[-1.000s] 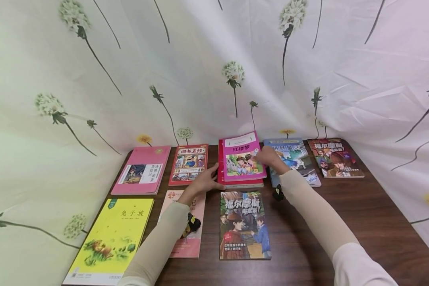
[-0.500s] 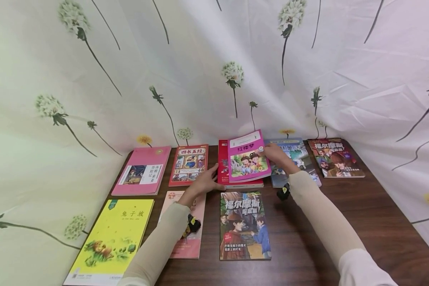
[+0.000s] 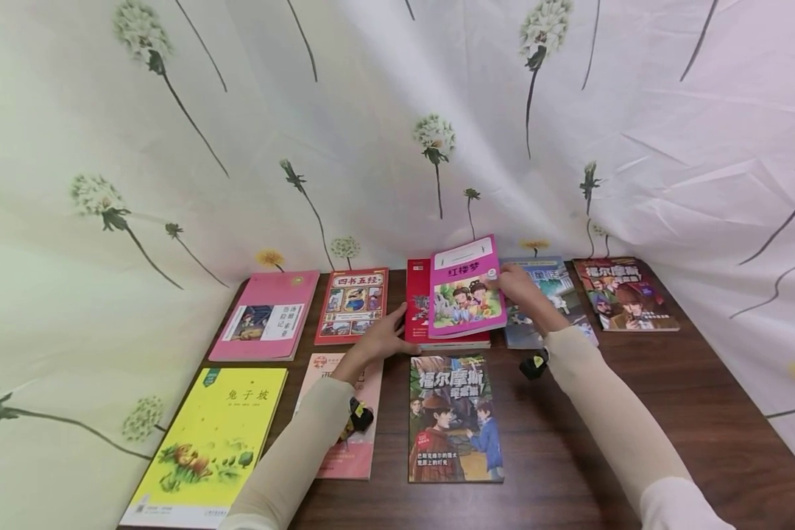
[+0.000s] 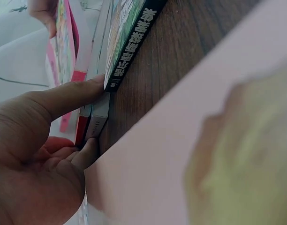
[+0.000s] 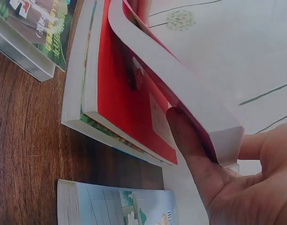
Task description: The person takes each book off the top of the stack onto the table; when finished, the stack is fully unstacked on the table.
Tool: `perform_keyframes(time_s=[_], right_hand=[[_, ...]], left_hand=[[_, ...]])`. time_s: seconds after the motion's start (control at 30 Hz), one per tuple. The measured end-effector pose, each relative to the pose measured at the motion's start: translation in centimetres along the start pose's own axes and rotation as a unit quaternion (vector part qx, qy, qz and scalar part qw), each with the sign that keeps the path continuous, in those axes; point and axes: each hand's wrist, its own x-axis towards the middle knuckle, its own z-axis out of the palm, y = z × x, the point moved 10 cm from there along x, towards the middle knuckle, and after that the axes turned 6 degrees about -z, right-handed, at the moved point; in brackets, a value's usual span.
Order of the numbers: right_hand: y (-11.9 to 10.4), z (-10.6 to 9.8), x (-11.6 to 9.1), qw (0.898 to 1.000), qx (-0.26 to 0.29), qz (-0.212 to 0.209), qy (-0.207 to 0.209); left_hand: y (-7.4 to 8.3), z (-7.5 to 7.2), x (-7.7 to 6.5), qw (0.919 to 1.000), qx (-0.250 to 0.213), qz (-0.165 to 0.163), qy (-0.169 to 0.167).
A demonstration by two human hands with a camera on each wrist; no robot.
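My right hand pinches the right edge of a pink-magenta book, which is tilted and raised over a red book. In the right wrist view a finger is under the pink book and a gap shows above the red cover. Another thick book lies beneath the red one. My left hand rests at the near left corner of this stack, fingers along its left side. Its thumb stretches along the near edge, the tip close to the spine of a detective book.
A blue book lies under my right wrist, with another detective book farther right. Pink, orange-red, yellow and pale pink books lie on the left. A flowered cloth rises behind the table.
My right hand has moved the pink book right and slightly up, uncovering more of the red book's left side. My left hand has stayed at the stack's corner.
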Motion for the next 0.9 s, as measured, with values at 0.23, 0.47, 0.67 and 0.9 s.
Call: perform_keyframes(time_s=[0.23, 0.47, 0.67, 0.9], right_hand=[[-0.6, -1.0, -0.9, 1.000, 0.016, -0.019, 0.008], [-1.6, -1.9, -2.3, 0.999, 0.030, -0.028, 0.002], [-2.7, -2.6, -3.4, 0.999, 0.027, -0.038, -0.011], [-3.2, -3.5, -5.0, 0.999, 0.016, -0.045, -0.009]], left_hand=[[0.1, 0.0, 0.0, 0.9999, 0.009, 0.006, 0.004], [0.1, -0.1, -0.1, 0.9998, 0.016, 0.007, 0.009], [0.2, -0.1, -0.2, 0.9999, 0.007, 0.010, 0.011], [0.3, -0.1, -0.3, 0.9997, 0.011, 0.018, 0.012]])
